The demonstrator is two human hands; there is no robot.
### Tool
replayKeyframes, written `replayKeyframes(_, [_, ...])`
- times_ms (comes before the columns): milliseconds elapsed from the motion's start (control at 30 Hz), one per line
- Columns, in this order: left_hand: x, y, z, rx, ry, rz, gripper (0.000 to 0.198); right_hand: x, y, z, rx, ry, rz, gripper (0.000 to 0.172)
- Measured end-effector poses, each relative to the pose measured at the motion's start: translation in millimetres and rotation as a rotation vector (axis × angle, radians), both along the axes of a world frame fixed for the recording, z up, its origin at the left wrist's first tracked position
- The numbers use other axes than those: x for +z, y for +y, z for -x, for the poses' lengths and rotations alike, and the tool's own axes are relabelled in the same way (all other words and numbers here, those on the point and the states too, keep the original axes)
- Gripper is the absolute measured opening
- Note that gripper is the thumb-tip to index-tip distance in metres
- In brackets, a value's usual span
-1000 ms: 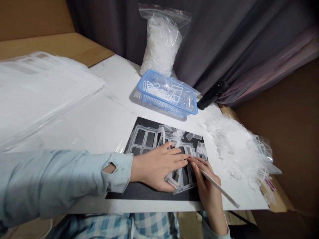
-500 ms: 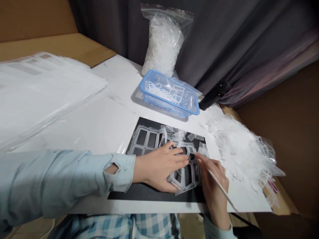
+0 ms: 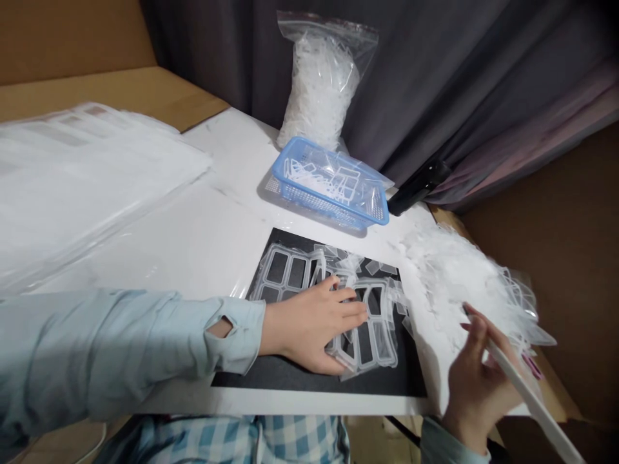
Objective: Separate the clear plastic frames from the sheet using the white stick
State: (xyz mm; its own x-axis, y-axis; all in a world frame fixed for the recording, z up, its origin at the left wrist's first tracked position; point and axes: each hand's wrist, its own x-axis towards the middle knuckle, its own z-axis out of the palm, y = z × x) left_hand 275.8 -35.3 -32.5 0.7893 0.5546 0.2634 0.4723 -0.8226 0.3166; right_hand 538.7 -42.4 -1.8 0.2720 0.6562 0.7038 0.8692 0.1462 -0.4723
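Observation:
My left hand [image 3: 314, 325] lies flat with fingers spread on a clear moulded plastic sheet [image 3: 370, 341] with rectangular windows, pressing it down on a black mat [image 3: 285, 380]. A second clear sheet [image 3: 285, 270] lies beyond the hand, and small clear offcuts are scattered at the mat's far edge. My right hand [image 3: 476, 380] is off the mat, gripping a long white rod-like tool [image 3: 520, 386]. That hand hovers at the near edge of a heap of white plastic trimmings [image 3: 449, 283].
A blue mesh basket [image 3: 329, 183] of clear scraps and a zip bag [image 3: 322, 84] of trimmings stand behind the mat. A stack of plastic-wrapped sheets [image 3: 87, 180] lies left on the white board [image 3: 213, 238]. A black object [image 3: 418, 187] lies by a dark curtain [image 3: 435, 84].
My right hand has moved right, away from the plastic sheet, and now hangs beside the trimmings with the rod. My left hand stays on the sheet. The view has shifted slightly.

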Motion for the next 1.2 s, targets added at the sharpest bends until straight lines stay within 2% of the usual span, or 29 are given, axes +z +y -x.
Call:
replayKeyframes(67, [0.7, -1, 0, 0.007, 0.013, -0.007, 0.071, 3.7, -3, -4, -0.005, 0.075, 0.033, 0.044])
replayKeyframes(167, [2.5, -1, 2, -0.005, 0.032, 0.000, 0.072, 4.6, -13, -4, 0.168, 0.176, 0.231, 0.039])
replayKeyframes(233, [3.9, -2, 3, -0.050, 0.031, 0.010, 0.070, 1.1, -22, 0, 0.245, 0.188, 0.366, 0.037])
replayKeyframes(400, [5.1, -1, 4, -0.125, 0.001, 0.040, 0.063, -12.1, -41, 17, 0.386, 0.190, 0.569, 0.038])
replayKeyframes(467, [4.1, 0, 4, -0.127, -0.018, 0.059, 0.063, -15.9, -46, 26, 0.368, 0.266, 0.616, 0.038])
replayKeyframes(600, [1.4, 1, 2, -0.136, -0.047, 0.081, 0.065, -20.9, -49, 36, 0.293, 0.365, 0.631, 0.040])
replayKeyframes(800, [0.4, 0, 2, -0.132, -0.060, 0.074, 0.065, -27.5, -40, 22, 0.422, 0.254, 0.641, 0.039])
replayKeyframes(900, [0.6, 0, 2, -0.126, -0.054, 0.065, 0.064, -28.4, -34, 22, 0.437, 0.194, 0.600, 0.036])
replayKeyframes(1033, [1.7, 0, 2, -0.110, -0.049, 0.058, 0.064, -24.7, -33, 24, 0.462, 0.120, 0.562, 0.034])
replayKeyframes(1200, [3.4, 0, 2, -0.101, 0.000, 0.056, 0.064, -14.2, -47, 18, 0.509, 0.089, 0.652, 0.029])
